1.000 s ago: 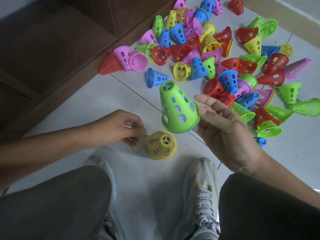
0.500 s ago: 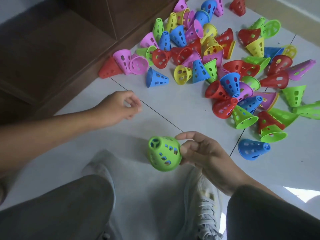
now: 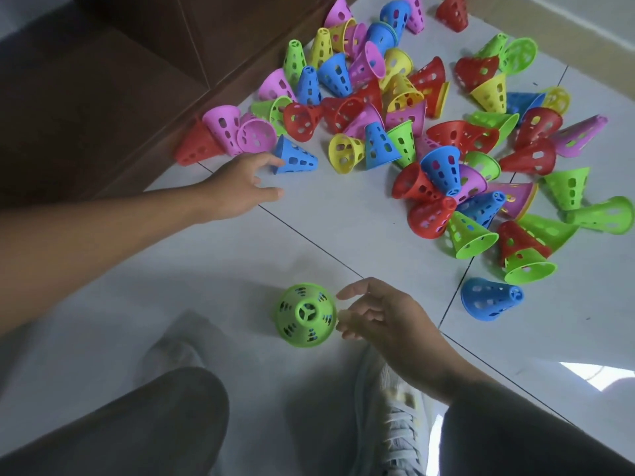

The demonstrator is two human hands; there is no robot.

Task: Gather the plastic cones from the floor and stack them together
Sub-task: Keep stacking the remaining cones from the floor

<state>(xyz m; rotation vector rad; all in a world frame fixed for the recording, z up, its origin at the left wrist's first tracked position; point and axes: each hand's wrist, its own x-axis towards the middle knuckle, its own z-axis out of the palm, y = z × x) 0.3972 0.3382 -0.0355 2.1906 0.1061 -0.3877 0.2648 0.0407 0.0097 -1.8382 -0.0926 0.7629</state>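
A green cone (image 3: pixel 305 315) stands upright on the floor between my feet, covering the yellow one seen earlier. My right hand (image 3: pixel 385 321) hovers just right of it, fingers loosely spread, holding nothing. My left hand (image 3: pixel 240 187) stretches out toward a blue cone (image 3: pixel 294 160) lying on its side, with fingertips at its wide rim and nothing gripped. Beyond lies a big scatter of several red, pink, yellow, green and blue cones (image 3: pixel 443 139). A lone blue cone (image 3: pixel 489 298) lies on its side to the right.
A dark brown wooden cabinet (image 3: pixel 120 80) borders the floor at the upper left, with a red cone (image 3: pixel 194 146) and pink cones (image 3: pixel 226 128) against it. My grey shoe (image 3: pixel 395 420) and dark trouser legs (image 3: pixel 137 427) fill the bottom. White floor tiles (image 3: pixel 343 218) show dark grout lines.
My right hand set the green cone down over the yellow one and let go. My left hand moved up and away to the blue cone near the cabinet.
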